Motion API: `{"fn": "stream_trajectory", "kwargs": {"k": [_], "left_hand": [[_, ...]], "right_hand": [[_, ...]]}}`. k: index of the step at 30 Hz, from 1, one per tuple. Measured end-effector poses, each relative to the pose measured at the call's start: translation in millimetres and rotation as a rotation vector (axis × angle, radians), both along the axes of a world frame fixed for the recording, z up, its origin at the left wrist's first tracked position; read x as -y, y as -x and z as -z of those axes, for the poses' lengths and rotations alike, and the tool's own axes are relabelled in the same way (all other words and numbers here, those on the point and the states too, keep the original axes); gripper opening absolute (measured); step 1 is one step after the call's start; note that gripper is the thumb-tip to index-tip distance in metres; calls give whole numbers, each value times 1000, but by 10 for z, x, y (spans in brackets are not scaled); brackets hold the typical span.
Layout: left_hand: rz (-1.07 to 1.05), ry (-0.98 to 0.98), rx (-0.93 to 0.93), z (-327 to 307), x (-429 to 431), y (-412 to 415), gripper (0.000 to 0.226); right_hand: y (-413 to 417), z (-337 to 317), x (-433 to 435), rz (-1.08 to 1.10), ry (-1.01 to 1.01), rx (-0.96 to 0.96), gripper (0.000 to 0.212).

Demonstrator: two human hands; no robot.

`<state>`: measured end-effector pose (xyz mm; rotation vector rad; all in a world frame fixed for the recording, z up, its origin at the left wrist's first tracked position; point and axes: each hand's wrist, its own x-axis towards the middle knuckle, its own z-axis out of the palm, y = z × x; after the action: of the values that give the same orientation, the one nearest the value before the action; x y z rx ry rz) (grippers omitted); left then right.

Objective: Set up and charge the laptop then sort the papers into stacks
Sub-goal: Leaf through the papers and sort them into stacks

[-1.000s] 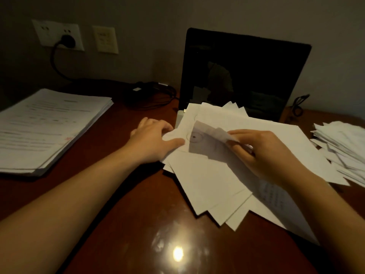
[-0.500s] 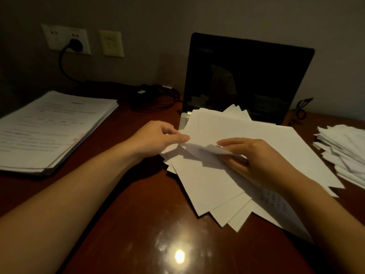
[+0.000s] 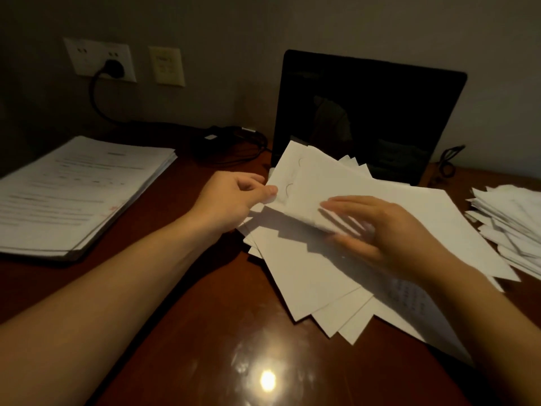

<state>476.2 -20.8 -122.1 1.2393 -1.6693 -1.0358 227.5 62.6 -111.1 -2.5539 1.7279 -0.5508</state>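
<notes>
Fanned papers (image 3: 310, 276) on the counter (image 3: 190, 332) hide the laptop's (image 3: 371, 118) keyboard, and the print on the left stack (image 3: 73, 194) is too blurred to read. The left hand's (image 3: 231, 200) grip pinches the raised sheet's (image 3: 310, 183) corner. The right hand (image 3: 389, 232) is motion-smeared, fingers straight on that sheet, so I cannot tell its grip.

Dim room; overhead glare on desk (image 3: 268, 379) (wide-angle bending at edges).
</notes>
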Motion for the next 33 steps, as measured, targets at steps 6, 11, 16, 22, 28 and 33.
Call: {"fn": "stream_trajectory", "kwargs": {"k": [6, 11, 16, 22, 28, 33], "left_hand": [[-23, -31, 99, -22, 29, -55, 41], [-159, 46, 893, -16, 150, -201, 53], [13, -91, 574, -18, 160, -237, 34], [-91, 51, 317, -16, 154, -235, 11], [-266, 244, 284, -39, 176, -247, 35], [-288, -39, -124, -102, 153, -226, 36]], "right_hand": [[-107, 108, 71, -69, 121, -131, 40], [-73, 125, 74, -66, 134, -115, 39], [-50, 127, 83, -61, 121, -110, 34], [-83, 75, 58, -121, 73, -105, 41], [-224, 98, 10, -226, 82, -144, 43], [-299, 111, 10, -296, 99, -159, 46]]}}
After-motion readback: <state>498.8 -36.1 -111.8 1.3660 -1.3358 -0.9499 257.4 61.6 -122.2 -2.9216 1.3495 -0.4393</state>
